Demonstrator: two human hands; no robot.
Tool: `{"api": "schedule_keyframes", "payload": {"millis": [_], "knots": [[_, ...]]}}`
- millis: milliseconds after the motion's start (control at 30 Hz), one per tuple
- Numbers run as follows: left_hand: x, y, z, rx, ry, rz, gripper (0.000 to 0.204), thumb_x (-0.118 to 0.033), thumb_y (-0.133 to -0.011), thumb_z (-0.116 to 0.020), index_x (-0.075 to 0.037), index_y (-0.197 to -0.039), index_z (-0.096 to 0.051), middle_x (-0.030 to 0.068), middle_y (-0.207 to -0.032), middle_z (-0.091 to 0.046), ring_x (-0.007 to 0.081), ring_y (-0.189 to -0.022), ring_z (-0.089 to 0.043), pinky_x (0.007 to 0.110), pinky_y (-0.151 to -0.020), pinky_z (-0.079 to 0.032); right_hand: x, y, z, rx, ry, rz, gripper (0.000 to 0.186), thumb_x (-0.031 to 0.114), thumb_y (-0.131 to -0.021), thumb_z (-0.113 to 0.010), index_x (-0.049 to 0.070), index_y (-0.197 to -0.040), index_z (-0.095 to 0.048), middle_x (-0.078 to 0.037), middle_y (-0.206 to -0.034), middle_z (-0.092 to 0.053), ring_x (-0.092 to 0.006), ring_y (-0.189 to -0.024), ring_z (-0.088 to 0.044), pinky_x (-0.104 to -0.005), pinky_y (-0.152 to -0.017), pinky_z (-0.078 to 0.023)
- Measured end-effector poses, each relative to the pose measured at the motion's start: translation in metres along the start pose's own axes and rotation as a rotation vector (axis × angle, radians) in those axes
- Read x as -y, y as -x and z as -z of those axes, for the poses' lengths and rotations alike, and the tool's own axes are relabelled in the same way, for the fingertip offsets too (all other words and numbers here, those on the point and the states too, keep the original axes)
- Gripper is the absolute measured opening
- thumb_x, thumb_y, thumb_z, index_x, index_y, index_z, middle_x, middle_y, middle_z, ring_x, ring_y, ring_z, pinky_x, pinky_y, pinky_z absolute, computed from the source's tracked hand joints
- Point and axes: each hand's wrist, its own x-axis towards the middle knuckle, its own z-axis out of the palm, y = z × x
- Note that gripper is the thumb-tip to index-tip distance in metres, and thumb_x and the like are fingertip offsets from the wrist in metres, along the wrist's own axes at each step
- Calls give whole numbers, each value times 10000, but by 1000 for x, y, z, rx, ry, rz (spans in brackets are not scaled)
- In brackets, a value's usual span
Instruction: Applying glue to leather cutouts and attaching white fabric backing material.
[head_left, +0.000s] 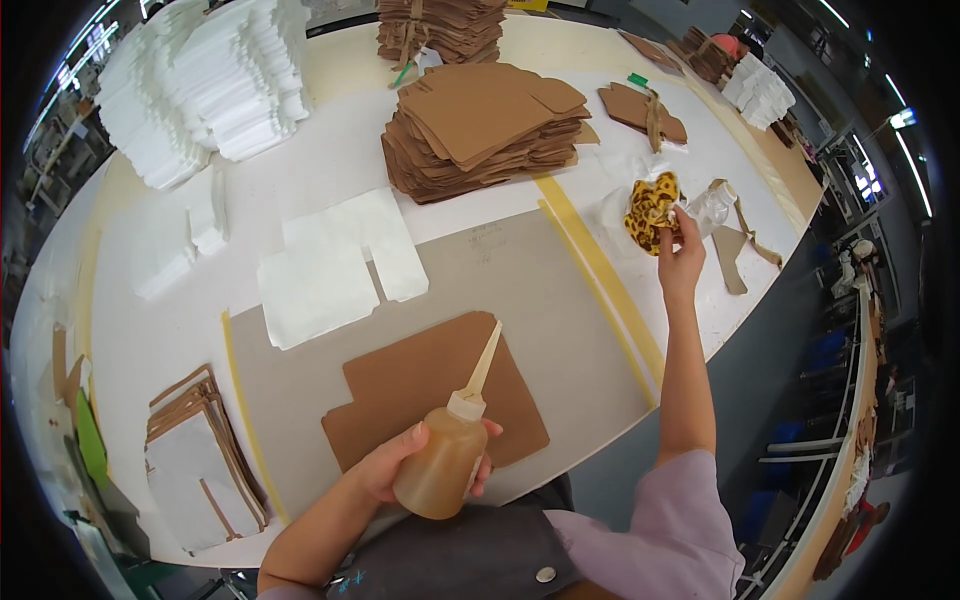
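My left hand (388, 466) is wrapped round a squeeze bottle (436, 468) of amber liquid. The bottle's long pale nozzle tilts up and to the right over a brown cut piece (420, 385) lying flat on the grey board (500, 270). At the far right of the table, my right hand (682, 262) pinches the lower edge of a bunched leopard-print cloth (653, 212). White plastic sits beneath and around the cloth, and a clear bottle (711, 204) lies beside the fingers. A white cut sheet with a slot (330, 268) rests across the board's far left part.
A tall stack of brown pieces (480, 120) stands beyond the board. Stacks of white sheets (215, 85) fill the back left. White-faced brown pieces (205, 470) stand at the near left. Yellow tape (600, 290) borders the board; straps and scraps (730, 258) lie near the right edge.
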Motion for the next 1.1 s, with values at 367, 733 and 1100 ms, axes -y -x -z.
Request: {"api": "schedule_keyframes", "payload": {"millis": [367, 733, 1100], "knots": [[-21, -69, -5, -49, -267, 197, 836, -616, -862, -541, 25, -1371, -368, 172, -1024, -597, 244, -899, -635, 342, -775, -508, 83, 93, 37, 270, -1081, -312, 413, -105, -866, -573, -25, -1262, -485, -75, -1159, -586, -112, -1053, -571, -243, -891, -474], [-25, -100, -14, -185, -427, 353, 768, -513, -858, -626, 33, -1353, -407, 148, -1015, -619, 229, -892, -650, 334, -774, -527, 96, 104, 47, 489, -1223, -303, 334, -49, -884, -594, -43, -1218, -576, -83, -1131, -638, -134, -1024, -595, -270, -882, -483], [-13, -82, -17, -3, -309, 218, 832, -602, -816, -619, 22, -1327, -418, 171, -995, -608, 235, -852, -645, 329, -736, -524, 63, 19, 40, -212, -871, -283, 252, -34, -886, -583, -44, -1133, -632, -32, -885, -684, -47, -724, -593, -207, -641, -496]]}}
